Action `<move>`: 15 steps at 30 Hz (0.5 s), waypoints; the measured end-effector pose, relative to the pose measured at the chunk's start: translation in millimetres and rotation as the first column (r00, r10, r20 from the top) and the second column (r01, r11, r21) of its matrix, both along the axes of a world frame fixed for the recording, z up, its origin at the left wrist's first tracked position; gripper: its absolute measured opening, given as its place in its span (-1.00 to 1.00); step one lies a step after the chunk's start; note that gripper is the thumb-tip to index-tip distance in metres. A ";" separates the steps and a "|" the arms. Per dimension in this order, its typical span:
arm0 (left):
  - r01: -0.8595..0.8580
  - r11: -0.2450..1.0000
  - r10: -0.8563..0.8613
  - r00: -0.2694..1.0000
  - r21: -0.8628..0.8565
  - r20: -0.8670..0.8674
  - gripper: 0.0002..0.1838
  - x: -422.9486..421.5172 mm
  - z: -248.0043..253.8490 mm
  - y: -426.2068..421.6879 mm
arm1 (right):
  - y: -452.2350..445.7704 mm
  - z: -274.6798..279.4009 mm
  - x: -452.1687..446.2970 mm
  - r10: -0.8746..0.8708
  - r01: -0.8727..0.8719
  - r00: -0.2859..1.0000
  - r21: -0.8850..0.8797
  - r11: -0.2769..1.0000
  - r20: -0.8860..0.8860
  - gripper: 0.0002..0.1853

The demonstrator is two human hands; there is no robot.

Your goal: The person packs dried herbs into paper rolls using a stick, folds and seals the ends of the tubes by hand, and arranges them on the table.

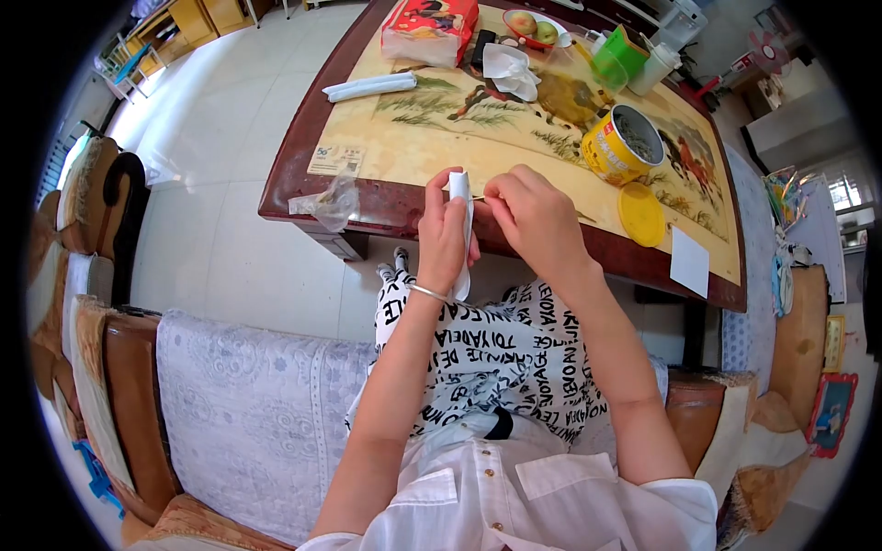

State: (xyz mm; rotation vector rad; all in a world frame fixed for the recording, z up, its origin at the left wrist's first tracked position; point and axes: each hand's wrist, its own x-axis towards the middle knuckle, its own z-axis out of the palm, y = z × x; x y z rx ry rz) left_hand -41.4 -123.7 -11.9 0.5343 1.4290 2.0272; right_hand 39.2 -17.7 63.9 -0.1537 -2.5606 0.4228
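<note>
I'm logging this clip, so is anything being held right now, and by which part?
Yes: the left hand grips a white paper roll near its upper end; the right hand is beside it, its hold unclear.

Left hand: the bare left hand (pixel 444 237) holds a narrow white paper roll (pixel 461 230), nearly upright.
Right hand: the bare right hand (pixel 536 219) is just beside the roll, its fingertips pinched together.
Yellow round can: the open yellow can (pixel 608 151) stands tilted in the view on the table with the horse picture (pixel 367 147), dark bits inside.
Yellow round plastic lid: the lid (pixel 641 215) lies near the can.
White paper square: this paper (pixel 689 262) is at the table's edge.
</note>
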 end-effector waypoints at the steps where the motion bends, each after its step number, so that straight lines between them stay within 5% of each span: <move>1: 0.000 1.000 0.000 1.000 0.001 -0.003 -0.59 -0.3 0.7 0.2 | 0.3 1.2 0.2 0.000 0.000 1.000 0.001 1.000 -0.003 -0.92; 9: -0.041 0.998 0.039 0.998 0.039 0.044 -0.59 0.6 -1.7 4.0 | -14.4 5.3 22.5 0.056 -0.055 0.978 -0.012 0.998 0.201 -0.93; 15: -0.022 0.999 0.021 1.000 -0.041 -0.017 -0.60 3.2 3.7 1.8 | -0.2 10.1 5.8 -0.030 0.027 0.999 0.086 0.996 0.028 -0.88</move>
